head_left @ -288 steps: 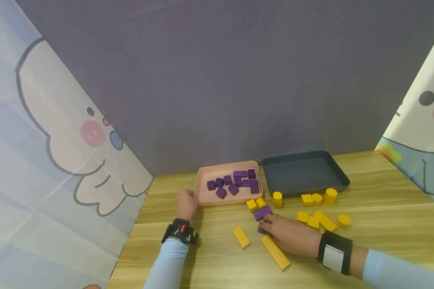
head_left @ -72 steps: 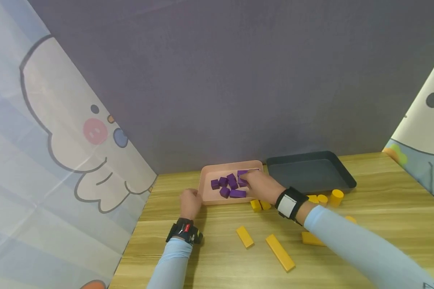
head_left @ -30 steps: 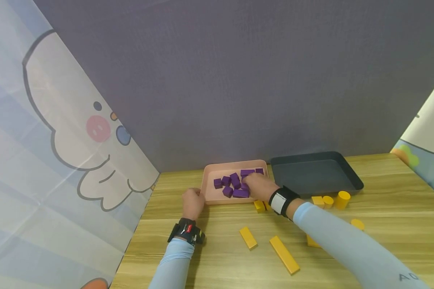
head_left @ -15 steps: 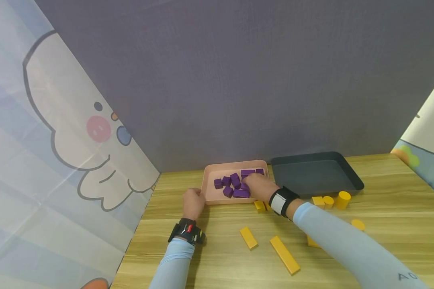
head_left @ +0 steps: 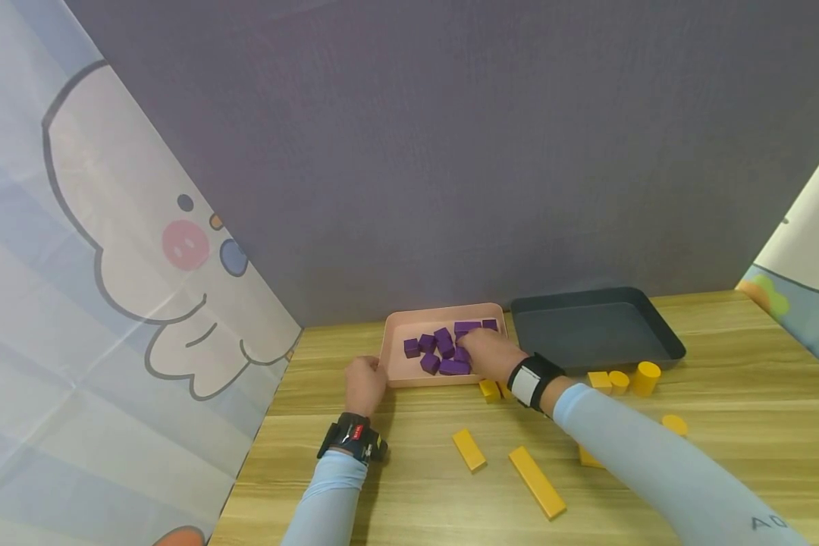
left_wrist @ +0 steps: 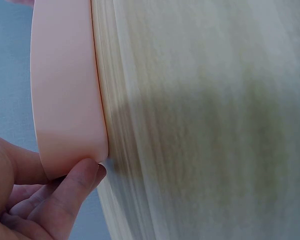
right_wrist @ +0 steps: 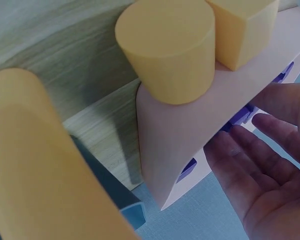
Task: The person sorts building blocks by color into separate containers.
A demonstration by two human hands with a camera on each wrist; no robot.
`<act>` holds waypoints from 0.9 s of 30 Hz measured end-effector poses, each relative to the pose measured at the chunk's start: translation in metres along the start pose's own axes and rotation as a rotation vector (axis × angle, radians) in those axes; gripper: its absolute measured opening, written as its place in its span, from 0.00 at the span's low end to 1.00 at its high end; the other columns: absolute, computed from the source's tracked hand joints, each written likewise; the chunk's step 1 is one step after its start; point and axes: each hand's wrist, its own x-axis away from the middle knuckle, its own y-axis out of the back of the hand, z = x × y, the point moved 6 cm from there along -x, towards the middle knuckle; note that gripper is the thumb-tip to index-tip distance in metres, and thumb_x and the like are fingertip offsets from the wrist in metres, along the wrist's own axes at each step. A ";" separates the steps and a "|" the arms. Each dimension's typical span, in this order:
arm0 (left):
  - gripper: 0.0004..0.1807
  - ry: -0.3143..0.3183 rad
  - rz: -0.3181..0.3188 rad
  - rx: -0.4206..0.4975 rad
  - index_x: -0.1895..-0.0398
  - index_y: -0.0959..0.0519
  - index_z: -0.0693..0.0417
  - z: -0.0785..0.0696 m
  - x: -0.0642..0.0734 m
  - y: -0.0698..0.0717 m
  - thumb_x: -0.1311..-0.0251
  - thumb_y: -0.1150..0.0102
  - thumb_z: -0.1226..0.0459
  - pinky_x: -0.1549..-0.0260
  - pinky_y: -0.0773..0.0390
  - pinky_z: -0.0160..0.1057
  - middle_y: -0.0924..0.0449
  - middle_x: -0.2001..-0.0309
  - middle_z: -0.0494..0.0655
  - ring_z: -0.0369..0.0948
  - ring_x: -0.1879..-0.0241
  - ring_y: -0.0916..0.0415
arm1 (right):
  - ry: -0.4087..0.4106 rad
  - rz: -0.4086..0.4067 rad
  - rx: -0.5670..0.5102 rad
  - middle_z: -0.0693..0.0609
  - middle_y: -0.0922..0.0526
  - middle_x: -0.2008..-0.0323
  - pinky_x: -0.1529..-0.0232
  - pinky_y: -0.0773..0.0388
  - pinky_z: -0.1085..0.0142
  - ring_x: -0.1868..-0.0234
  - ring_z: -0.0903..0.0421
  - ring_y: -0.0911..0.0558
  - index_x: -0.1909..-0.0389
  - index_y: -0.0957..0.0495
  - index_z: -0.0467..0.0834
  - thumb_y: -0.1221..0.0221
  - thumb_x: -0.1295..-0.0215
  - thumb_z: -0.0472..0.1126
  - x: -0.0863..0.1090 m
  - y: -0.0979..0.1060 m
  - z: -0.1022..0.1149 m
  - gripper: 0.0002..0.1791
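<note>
Head view: left hand (head_left: 365, 385) at the near left corner of the pink tray (head_left: 399, 368), thumb and fingers pinching the tray edge; left wrist view confirms the pinch, thumb and finger close together on the corner. Right hand (head_left: 494, 355) reaches over the tray's right end, fingers bent down inside, among purple blocks. Right wrist view: those fingers partly spread over the rim, tips at a purple block (right_wrist: 238, 117); can't tell if it's gripped or just touched.

Pink tray sits at the back of the wood-grain counter (head_left: 409, 485), holding purple cubes and bars. Purple cube (head_left: 412, 349) leftmost, purple bar (head_left: 454, 368) along the near side, another purple bar (head_left: 467, 327) at the back, small purple block (head_left: 489, 324) in the back right corner.

Yellow cube (right_wrist: 247, 37) and yellow cylinder (right_wrist: 167, 55) just outside the tray wall, side by side. Dark gray tray (head_left: 590, 334) right of the pink one. In front of it: yellow block (head_left: 599, 382), short cylinder (head_left: 618, 381), taller cylinder (head_left: 646, 378). Yellow disc (head_left: 674, 425) nearer, beyond the right sleeve (head_left: 655, 455). Short yellow bar (head_left: 469, 450) and long yellow bar (head_left: 537, 482) lie flat up front, apart.
</note>
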 end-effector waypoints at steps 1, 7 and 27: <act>0.11 0.001 0.004 0.001 0.58 0.12 0.68 -0.001 0.001 0.000 0.36 0.43 0.71 0.79 0.26 0.34 0.12 0.69 0.57 0.43 0.75 0.21 | -0.009 0.001 -0.010 0.52 0.11 0.59 0.45 0.14 0.55 0.60 0.55 0.17 0.50 0.13 0.47 0.34 0.30 0.38 0.001 0.000 -0.001 0.10; 0.12 -0.015 0.016 0.008 0.58 0.12 0.69 -0.002 0.003 -0.002 0.37 0.43 0.71 0.80 0.27 0.34 0.11 0.68 0.58 0.42 0.76 0.21 | -0.034 -0.008 -0.050 0.49 0.10 0.54 0.45 0.14 0.53 0.58 0.54 0.16 0.46 0.14 0.46 0.36 0.30 0.38 0.009 0.007 -0.007 0.14; 0.13 -0.006 0.012 -0.007 0.57 0.13 0.69 0.002 -0.003 0.001 0.37 0.44 0.71 0.66 0.16 0.46 0.11 0.59 0.63 0.51 0.64 0.16 | -0.091 -0.104 -0.118 0.40 0.18 0.35 0.35 0.21 0.43 0.37 0.41 0.18 0.33 0.23 0.38 0.39 0.27 0.40 0.076 0.094 -0.039 0.24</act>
